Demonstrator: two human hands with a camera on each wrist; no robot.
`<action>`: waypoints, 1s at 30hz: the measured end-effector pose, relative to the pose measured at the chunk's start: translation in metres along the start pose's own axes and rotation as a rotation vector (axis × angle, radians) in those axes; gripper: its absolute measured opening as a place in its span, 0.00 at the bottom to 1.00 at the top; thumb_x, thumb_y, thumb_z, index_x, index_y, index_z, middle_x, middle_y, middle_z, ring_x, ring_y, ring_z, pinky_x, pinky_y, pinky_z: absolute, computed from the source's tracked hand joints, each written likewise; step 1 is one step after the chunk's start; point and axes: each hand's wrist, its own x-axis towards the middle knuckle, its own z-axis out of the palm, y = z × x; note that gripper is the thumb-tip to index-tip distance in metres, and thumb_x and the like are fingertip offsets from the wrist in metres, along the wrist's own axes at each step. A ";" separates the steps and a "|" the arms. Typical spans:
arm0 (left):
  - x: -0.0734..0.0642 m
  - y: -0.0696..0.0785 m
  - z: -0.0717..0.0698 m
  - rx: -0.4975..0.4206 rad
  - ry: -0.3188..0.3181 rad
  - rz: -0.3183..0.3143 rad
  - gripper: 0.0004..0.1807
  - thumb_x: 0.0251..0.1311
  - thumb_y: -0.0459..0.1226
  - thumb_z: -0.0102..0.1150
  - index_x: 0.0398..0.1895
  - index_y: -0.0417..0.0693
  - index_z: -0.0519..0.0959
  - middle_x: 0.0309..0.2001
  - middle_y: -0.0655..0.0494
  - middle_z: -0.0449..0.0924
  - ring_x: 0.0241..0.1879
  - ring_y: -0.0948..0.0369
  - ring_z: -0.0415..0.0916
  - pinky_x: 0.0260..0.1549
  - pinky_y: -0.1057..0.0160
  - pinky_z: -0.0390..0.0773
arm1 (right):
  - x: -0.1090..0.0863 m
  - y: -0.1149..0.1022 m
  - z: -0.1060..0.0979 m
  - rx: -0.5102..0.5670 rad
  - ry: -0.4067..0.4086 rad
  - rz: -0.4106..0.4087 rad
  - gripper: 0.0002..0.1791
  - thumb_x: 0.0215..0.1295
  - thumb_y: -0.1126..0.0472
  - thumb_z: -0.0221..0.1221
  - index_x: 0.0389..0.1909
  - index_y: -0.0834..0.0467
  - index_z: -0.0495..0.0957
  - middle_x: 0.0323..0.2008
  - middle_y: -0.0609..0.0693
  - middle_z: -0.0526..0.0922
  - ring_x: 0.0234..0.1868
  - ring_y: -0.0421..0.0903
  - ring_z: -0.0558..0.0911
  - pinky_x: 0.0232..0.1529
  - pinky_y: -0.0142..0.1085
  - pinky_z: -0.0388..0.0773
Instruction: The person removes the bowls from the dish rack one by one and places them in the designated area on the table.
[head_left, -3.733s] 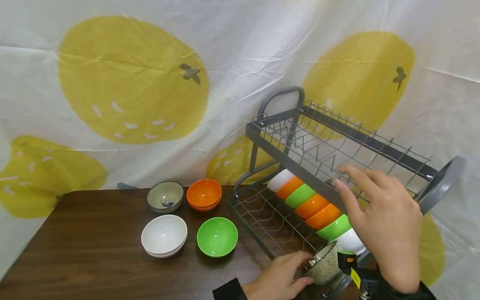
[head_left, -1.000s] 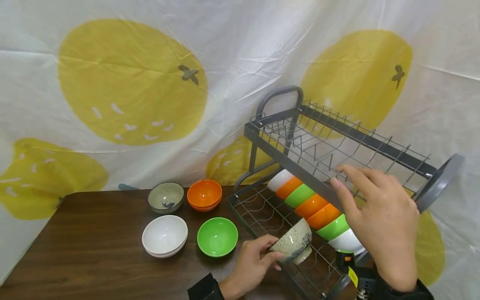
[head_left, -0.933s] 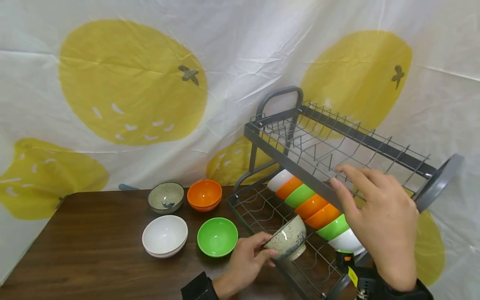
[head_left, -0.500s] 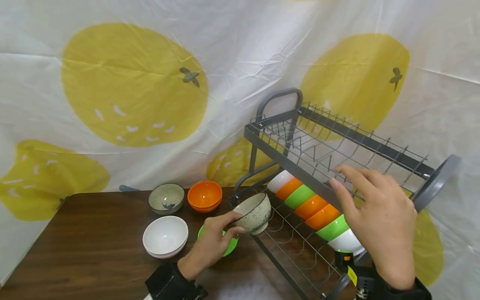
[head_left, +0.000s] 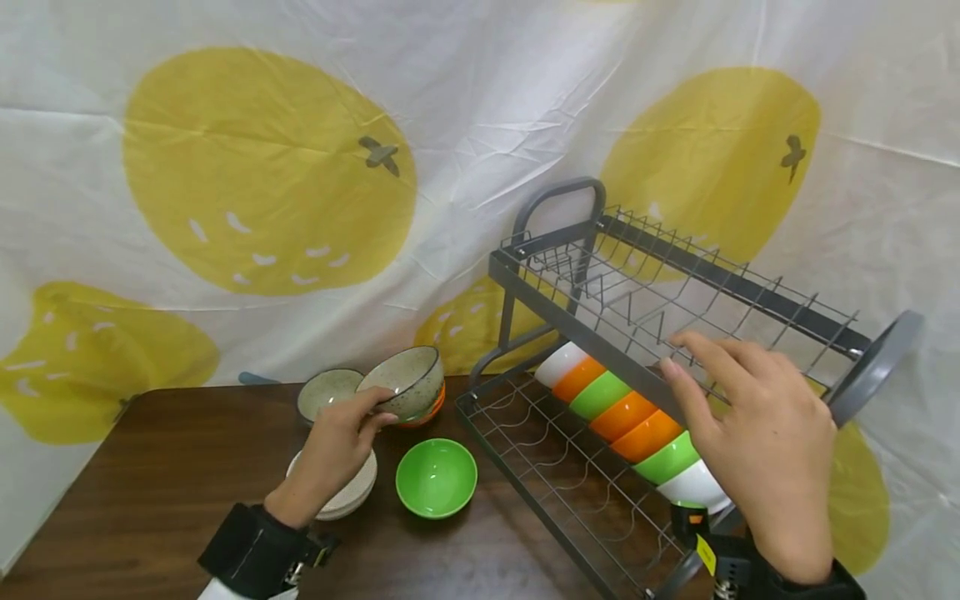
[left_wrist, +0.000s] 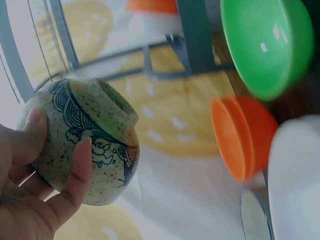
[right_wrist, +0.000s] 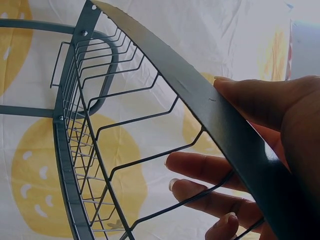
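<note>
My left hand (head_left: 333, 446) pinches a grey speckled bowl (head_left: 411, 379) by its rim. The bowl is tilted and overlaps the orange bowls (head_left: 431, 414) at the back of the table. A dark wave pattern runs around the outside of this bowl in the left wrist view, with thumb and fingers at its rim side. On the right, my right hand (head_left: 765, 450) grips the upper front rail (right_wrist: 220, 125) of a grey two-tier dish rack (head_left: 558, 312). Its thumb lies on one side of the rail and its fingers reach among the wires on the other.
Another speckled bowl (head_left: 324, 390), white bowls (head_left: 352, 498) partly behind my left hand, and a green bowl (head_left: 437, 479) stand on the brown table (head_left: 195, 483). A row of white, orange and green bowls (head_left: 630, 414) leans in the rack's lower tier. A lemon-print cloth (head_left: 480, 125) hangs behind.
My left hand has taken the speckled bowl out of the rack's lower tier and carried it left, past the green bowl, to over the orange bowls. My right hand stays on the rack.
</note>
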 end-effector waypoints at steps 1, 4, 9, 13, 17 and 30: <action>-0.001 -0.005 -0.003 0.013 -0.004 -0.004 0.14 0.43 0.28 0.65 0.37 0.41 0.76 0.29 0.54 0.79 0.28 0.62 0.77 0.25 0.63 0.75 | 0.000 0.000 0.000 0.001 -0.001 0.000 0.18 0.54 0.49 0.60 0.46 0.49 0.79 0.39 0.52 0.80 0.34 0.53 0.76 0.23 0.49 0.70; -0.005 -0.020 -0.013 0.068 -0.002 -0.025 0.14 0.43 0.27 0.65 0.37 0.40 0.76 0.29 0.53 0.79 0.27 0.61 0.76 0.25 0.62 0.75 | 0.001 -0.001 0.001 0.005 -0.005 -0.002 0.18 0.54 0.49 0.60 0.46 0.49 0.79 0.39 0.51 0.80 0.34 0.52 0.76 0.23 0.49 0.70; -0.013 -0.042 -0.025 0.133 0.012 -0.064 0.13 0.44 0.27 0.64 0.36 0.39 0.77 0.28 0.50 0.79 0.24 0.59 0.76 0.23 0.61 0.74 | 0.001 -0.001 0.001 0.003 -0.005 -0.007 0.18 0.54 0.49 0.60 0.46 0.48 0.79 0.39 0.51 0.80 0.34 0.52 0.76 0.22 0.48 0.70; -0.016 -0.058 -0.028 0.178 -0.019 -0.063 0.12 0.45 0.27 0.63 0.35 0.38 0.76 0.27 0.49 0.79 0.24 0.56 0.76 0.23 0.58 0.74 | 0.000 -0.001 0.000 0.009 0.000 0.012 0.17 0.54 0.48 0.60 0.46 0.47 0.79 0.39 0.50 0.80 0.33 0.52 0.76 0.21 0.49 0.68; -0.019 -0.075 -0.027 0.243 -0.058 -0.084 0.10 0.46 0.28 0.63 0.34 0.39 0.75 0.26 0.47 0.79 0.24 0.52 0.76 0.24 0.54 0.74 | 0.000 0.000 -0.001 0.019 -0.003 0.021 0.17 0.55 0.49 0.60 0.46 0.46 0.79 0.39 0.50 0.80 0.33 0.52 0.75 0.21 0.50 0.68; -0.019 -0.114 -0.009 0.352 -0.295 -0.198 0.09 0.47 0.32 0.63 0.34 0.44 0.78 0.27 0.50 0.79 0.25 0.50 0.76 0.20 0.49 0.71 | 0.000 0.002 0.000 0.003 -0.002 0.003 0.18 0.53 0.49 0.61 0.46 0.48 0.79 0.39 0.51 0.80 0.34 0.52 0.76 0.22 0.50 0.70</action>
